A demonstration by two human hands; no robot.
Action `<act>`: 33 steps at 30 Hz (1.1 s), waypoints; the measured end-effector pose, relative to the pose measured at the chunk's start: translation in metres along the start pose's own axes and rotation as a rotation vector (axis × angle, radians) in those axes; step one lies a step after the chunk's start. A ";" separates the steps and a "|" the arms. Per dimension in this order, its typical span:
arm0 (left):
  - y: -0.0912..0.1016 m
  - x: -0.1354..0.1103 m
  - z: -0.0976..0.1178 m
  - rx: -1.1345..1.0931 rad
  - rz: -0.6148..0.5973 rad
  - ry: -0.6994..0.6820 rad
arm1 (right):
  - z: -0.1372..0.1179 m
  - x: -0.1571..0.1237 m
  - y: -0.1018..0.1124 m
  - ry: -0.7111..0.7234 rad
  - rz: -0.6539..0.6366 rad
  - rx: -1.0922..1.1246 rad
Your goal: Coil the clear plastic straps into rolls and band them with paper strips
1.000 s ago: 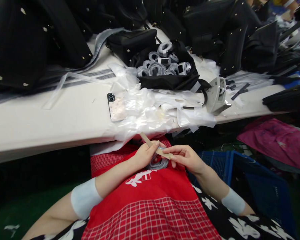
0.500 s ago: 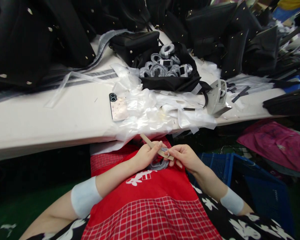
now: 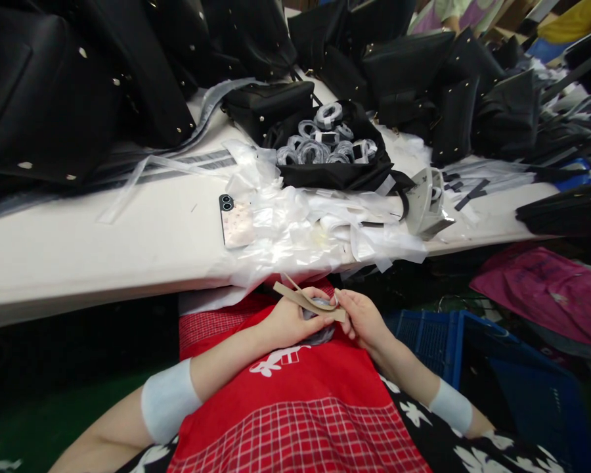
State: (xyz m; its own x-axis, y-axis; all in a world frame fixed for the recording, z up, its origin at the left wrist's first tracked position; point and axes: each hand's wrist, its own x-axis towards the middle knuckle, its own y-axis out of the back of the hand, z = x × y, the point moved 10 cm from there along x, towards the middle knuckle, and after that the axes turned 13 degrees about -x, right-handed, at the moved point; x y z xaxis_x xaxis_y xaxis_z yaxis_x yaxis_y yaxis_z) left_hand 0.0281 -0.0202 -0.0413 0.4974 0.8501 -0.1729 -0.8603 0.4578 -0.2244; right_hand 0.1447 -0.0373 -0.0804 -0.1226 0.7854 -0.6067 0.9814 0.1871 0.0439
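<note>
In front of my apron, my left hand (image 3: 289, 320) is closed around a narrow tan strip (image 3: 295, 297), with the thumb along its lower edge. The strip bows, and a thin second layer or edge stands apart from it at the top. A grey coil of clear tubing or strap (image 3: 320, 336) shows below and behind the strip, partly hidden by my fingers. My right hand (image 3: 365, 318) pinches at the strip's right end; a small pale bit shows at its fingertips.
On the white table (image 3: 142, 249) lie a phone (image 3: 237, 223), crumpled clear plastic (image 3: 295, 223) and a tape dispenser (image 3: 427, 203). Similar coils (image 3: 312, 151) fill a black bag (image 3: 325, 176). Black bags (image 3: 408, 66) line the back. A blue crate (image 3: 458, 348) stands at lower right.
My left thumb has moved down to the strip's lower edge, and the strip now bows with its layers parted. My right fingers have risen slightly at its end. The view has tilted up a little.
</note>
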 end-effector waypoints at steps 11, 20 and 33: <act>0.004 0.000 -0.019 -0.148 0.024 0.146 | -0.123 -0.017 0.114 0.651 0.628 -0.098; 0.010 0.007 -0.019 0.034 0.115 0.097 | -0.153 -0.021 0.003 0.955 0.245 -0.993; 0.006 -0.005 -0.003 -0.018 0.045 0.054 | -0.069 0.015 -0.010 0.201 -0.328 -0.322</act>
State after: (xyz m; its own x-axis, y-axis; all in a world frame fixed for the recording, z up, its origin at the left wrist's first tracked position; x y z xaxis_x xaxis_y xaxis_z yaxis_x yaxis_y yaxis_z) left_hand 0.0205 -0.0223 -0.0446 0.4643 0.8541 -0.2346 -0.8799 0.4146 -0.2322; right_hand 0.1228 0.0136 -0.0349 -0.4741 0.7471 -0.4659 0.7947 0.5909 0.1388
